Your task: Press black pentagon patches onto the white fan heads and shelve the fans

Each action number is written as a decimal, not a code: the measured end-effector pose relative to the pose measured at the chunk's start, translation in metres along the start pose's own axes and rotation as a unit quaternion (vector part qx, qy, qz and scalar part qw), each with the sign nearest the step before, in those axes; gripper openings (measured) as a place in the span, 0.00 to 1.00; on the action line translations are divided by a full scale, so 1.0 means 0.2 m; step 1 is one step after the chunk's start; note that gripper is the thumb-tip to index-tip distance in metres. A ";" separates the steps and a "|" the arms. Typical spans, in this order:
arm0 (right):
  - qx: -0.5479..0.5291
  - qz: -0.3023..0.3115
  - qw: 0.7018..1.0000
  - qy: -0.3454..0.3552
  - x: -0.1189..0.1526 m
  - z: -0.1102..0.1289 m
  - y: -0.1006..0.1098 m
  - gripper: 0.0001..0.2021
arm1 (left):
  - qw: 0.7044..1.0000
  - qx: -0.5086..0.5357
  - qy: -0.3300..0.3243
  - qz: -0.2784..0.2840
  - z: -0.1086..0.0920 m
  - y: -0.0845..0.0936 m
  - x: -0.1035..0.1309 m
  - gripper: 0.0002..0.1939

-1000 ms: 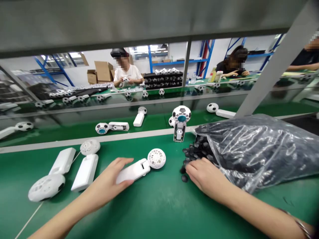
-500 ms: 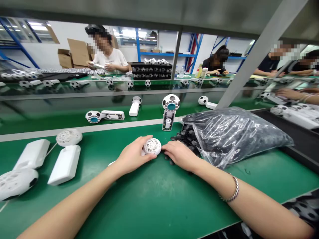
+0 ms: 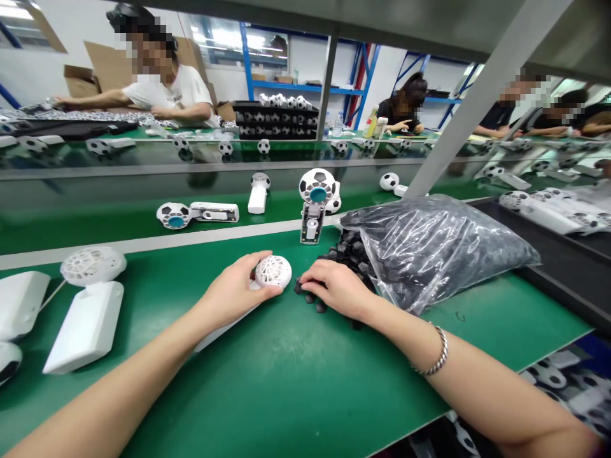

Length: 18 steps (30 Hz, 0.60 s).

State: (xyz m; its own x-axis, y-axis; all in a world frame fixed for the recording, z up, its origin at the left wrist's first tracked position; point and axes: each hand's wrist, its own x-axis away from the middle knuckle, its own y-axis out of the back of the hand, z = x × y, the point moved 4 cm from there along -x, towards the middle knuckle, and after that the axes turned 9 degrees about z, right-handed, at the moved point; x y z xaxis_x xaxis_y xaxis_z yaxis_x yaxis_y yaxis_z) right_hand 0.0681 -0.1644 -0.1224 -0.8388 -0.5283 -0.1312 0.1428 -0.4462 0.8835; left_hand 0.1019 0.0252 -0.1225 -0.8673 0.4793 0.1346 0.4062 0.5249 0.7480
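My left hand (image 3: 233, 284) is closed on a white handheld fan (image 3: 273, 271), thumb and fingers around its round, slotted head. The fan's handle runs under my hand and is mostly hidden. Beside it, my right hand (image 3: 340, 287) pinches a small black plastic piece (image 3: 299, 285) between thumb and fingertips, just right of the fan head and apart from it. Under and behind that hand lies a loose pile of black pieces (image 3: 352, 247), spilling from a clear plastic bag (image 3: 439, 245).
A football-patterned fan with an open handle (image 3: 312, 221) stands ahead. Another such fan (image 3: 174, 215) lies on the conveyor belt (image 3: 119, 219). White fans (image 3: 93, 324) lie at left. A black tray (image 3: 568, 273) holds fans at right. A slanted metal post (image 3: 453, 133) rises beyond the bag; co-workers sit opposite.
My right fingers now pinch a black piece near the pile. My left hand keeps hold of the fan, more of whose handle shows. The view has shifted, and a co-worker's arm stretches left.
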 end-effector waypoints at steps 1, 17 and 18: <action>0.019 0.011 1.000 0.000 -0.01 0.01 -0.01 0.03 | 1.000 -0.003 0.000 -0.002 0.00 0.00 0.00 0.34; -0.028 -0.055 0.996 0.068 0.03 0.05 0.05 0.06 | 0.997 -0.047 -0.054 -0.003 -0.08 -0.04 0.05 0.32; -0.047 -0.063 0.994 0.072 0.03 0.06 0.06 0.05 | 0.997 -0.052 -0.056 -0.003 -0.09 -0.04 0.05 0.31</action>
State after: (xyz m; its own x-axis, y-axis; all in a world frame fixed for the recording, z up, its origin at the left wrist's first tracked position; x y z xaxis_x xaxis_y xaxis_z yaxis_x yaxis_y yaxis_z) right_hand 0.0584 -0.1656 -0.1069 -0.7705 -0.5587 -0.3069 0.0950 -0.5767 0.8114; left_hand 0.0849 0.0134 -0.1163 -0.8298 0.5548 0.0600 0.3633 0.4554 0.8128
